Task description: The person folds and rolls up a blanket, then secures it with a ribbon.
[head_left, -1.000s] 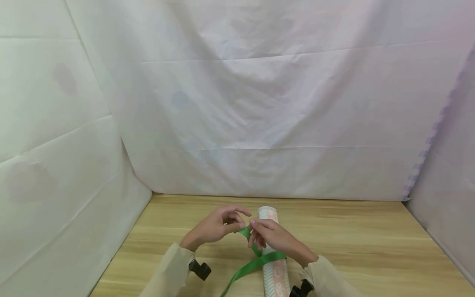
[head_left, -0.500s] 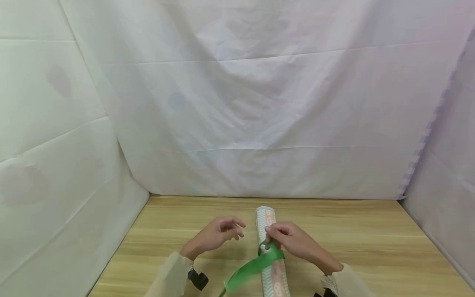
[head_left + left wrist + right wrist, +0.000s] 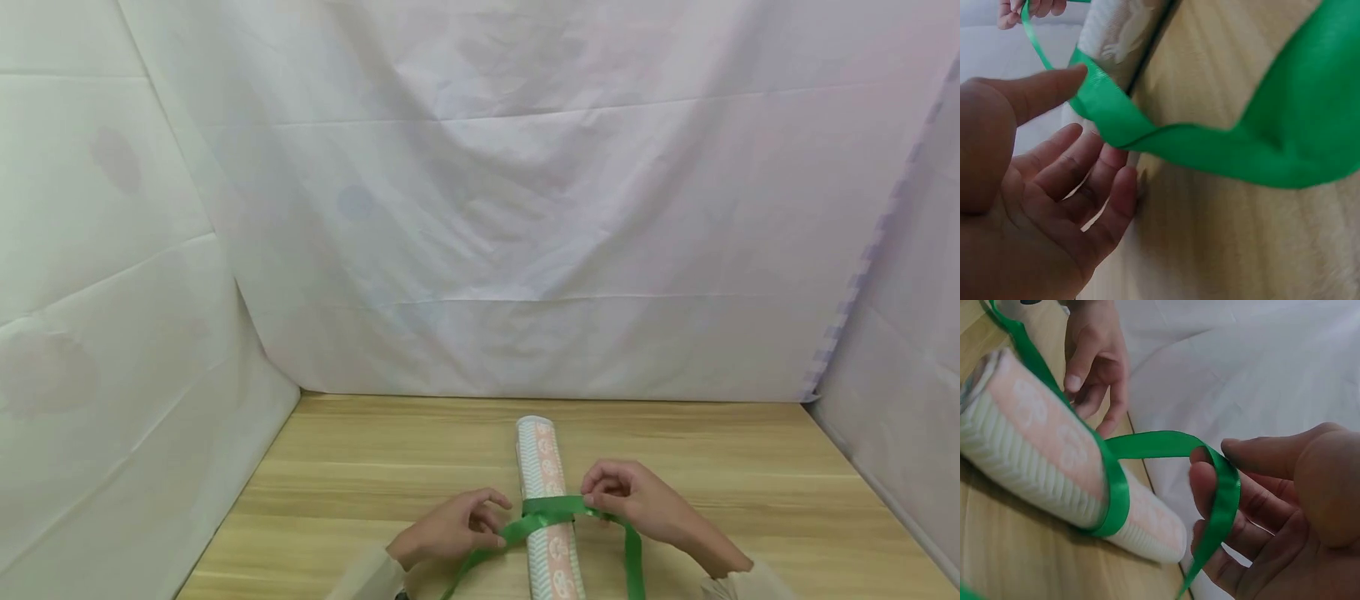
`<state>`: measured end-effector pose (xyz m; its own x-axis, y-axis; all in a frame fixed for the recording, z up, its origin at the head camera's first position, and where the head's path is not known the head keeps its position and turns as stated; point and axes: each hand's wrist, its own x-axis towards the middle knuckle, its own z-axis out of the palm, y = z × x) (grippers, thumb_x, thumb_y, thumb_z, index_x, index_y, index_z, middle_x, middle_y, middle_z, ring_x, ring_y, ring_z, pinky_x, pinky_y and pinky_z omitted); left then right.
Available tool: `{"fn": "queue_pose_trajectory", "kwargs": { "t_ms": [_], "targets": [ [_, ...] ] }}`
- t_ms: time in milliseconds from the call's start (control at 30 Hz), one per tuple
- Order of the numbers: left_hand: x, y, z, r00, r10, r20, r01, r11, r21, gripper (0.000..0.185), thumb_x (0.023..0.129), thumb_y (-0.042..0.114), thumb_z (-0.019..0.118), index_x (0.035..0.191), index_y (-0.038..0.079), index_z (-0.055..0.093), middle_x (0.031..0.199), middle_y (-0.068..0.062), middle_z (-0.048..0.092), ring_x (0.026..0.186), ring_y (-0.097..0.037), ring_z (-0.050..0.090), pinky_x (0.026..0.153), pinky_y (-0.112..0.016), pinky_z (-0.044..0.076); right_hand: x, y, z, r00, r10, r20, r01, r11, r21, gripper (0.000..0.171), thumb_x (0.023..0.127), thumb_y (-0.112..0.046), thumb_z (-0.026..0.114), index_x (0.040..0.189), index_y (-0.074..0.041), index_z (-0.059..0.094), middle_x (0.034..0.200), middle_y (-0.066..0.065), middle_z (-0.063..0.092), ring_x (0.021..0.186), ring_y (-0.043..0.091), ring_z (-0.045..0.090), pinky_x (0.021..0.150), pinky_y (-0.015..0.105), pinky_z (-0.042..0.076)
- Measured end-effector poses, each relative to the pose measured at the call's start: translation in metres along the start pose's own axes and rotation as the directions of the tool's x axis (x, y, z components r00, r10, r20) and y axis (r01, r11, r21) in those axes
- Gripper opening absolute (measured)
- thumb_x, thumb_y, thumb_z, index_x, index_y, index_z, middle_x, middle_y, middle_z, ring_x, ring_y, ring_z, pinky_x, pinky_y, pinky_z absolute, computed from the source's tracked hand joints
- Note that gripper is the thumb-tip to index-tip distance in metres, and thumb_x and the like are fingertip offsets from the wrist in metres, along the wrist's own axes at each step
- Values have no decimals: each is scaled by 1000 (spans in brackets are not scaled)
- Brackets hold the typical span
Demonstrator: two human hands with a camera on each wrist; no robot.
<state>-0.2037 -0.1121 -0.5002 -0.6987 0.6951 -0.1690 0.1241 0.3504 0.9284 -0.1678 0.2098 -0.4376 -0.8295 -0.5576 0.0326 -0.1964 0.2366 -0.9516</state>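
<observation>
A rolled-up cloth (image 3: 542,458) with pink and pale zigzag bands lies on the table, pointing away from me. Around its middle passes a green ribbon (image 3: 555,505), crossed on top, with one tail to each side. My right hand (image 3: 641,502) pinches the ribbon just right of the roll; the right wrist view shows thumb and forefinger on the ribbon (image 3: 1154,444), its tail hanging down past the fingers. Left of the roll, my left hand (image 3: 459,527) is loosely spread beside the other tail. In the left wrist view its thumb (image 3: 1054,90) overlaps the ribbon (image 3: 1107,109); contact is unclear.
The wooden table (image 3: 712,458) extends to both sides of the roll. White cloth hangs as a back wall (image 3: 495,208), with more white sheeting on the left (image 3: 112,375) and right (image 3: 892,400).
My right hand has drawn a ribbon end across to the right of the roll. The left hand, earlier at the ribbon, has come away and moved down beside the left tail.
</observation>
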Motion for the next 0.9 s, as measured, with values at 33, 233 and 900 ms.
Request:
{"fn": "queue_pose_trajectory", "kwargs": {
  "t_ms": [33, 233, 900],
  "targets": [
    [0, 0, 1, 1000, -7, -7, 7, 1000, -1, 40, 89, 12, 73, 126, 13, 59, 98, 3, 71, 91, -9, 65, 79, -23, 53, -2, 2, -1, 1000, 9, -2, -9, 1000, 5, 20, 100, -11, 57, 107, 7, 60, 86, 9, 69, 71, 19, 65, 65, 36, 56],
    [1, -4, 3, 998, -27, -59, 26, 1000, -11, 32, 90, 1, 69, 120, 13, 63, 88, 3, 69, 83, -12, 64, 73, -23, 52, -16, 19, -7, 995, 94, -16, -94, 995, 17, 22, 100, -14, 59, 110, 5, 60, 93, 20, 68, 74, 17, 63, 64, 34, 56],
    [1, -18, -7, 994, -55, -97, 54, 998, -14, 23, 92, 3, 66, 113, 13, 66, 92, -2, 69, 83, -15, 63, 71, -25, 50, -25, 72, 6, 978, 201, -60, -205, 975, -82, 18, 95, -22, 66, 102, -5, 66, 84, 1, 68, 72, 4, 57, 65, 20, 46]
  ]
}}
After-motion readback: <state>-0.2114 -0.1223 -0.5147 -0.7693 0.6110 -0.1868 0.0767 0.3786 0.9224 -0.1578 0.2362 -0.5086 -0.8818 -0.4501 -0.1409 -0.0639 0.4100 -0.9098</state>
